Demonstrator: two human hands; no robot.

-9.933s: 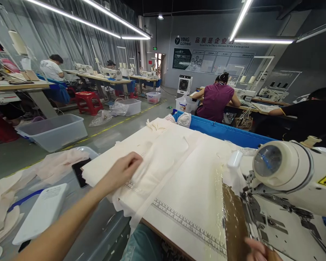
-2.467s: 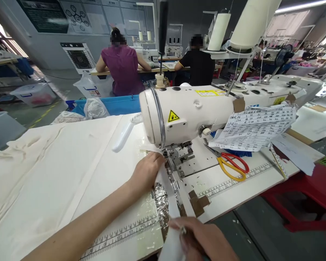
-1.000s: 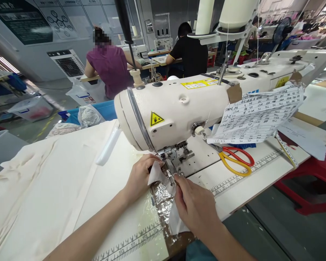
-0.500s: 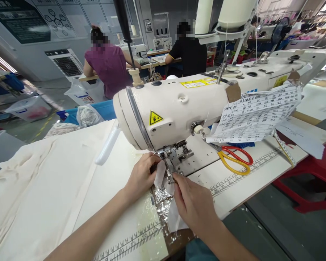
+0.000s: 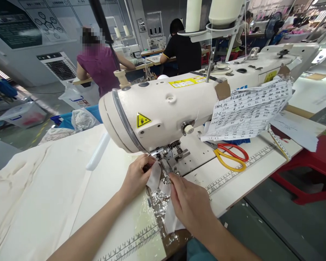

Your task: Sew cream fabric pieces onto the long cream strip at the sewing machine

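A white sewing machine (image 5: 152, 112) stands in front of me. My left hand (image 5: 137, 174) is closed beside its needle area, fingertips pinching a strip of white fabric (image 5: 154, 177). Just to the right, my right hand (image 5: 188, 197) is closed with thumb and forefinger at the metal guide (image 5: 167, 172), gripping the same white cloth, whose lower end hangs out below that hand. Under the strip lies shiny clear tape (image 5: 160, 199) on the table. The fingertips of both hands are partly hidden by the machine parts and the cloth.
Scissors (image 5: 229, 157) with red and yellow handles lie right of the needle area, by a printed ruler. A handwritten sheet (image 5: 250, 110) hangs from the machine. Cream fabric (image 5: 19, 174) spreads over the left of the table. A red stool (image 5: 309, 170) stands at right; two people sit ahead.
Earlier my left hand lay on the cream fabric at left; since then both hands have come to the needle area with the white strip. In the last second they have barely moved; the view shifted slightly.
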